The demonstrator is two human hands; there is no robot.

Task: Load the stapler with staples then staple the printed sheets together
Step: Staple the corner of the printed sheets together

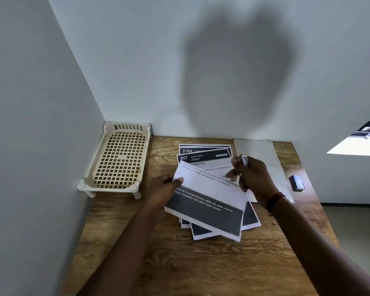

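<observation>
Stapler [244,160] sits gripped in right hand [255,180]; left hand [165,189] pinches fanned printed sheets [212,201] mid-tabletop [201,263]. Stapling step, I judge; sheets need squaring first.

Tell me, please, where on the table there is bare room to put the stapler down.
Widest bare wood: the near table, from the sheets to the front edge. A narrower strip runs between the rack and the sheets. Crowded: the middle, under the left hand and the right hand with the stapler, and the right edge with the blank paper and small box.
</observation>
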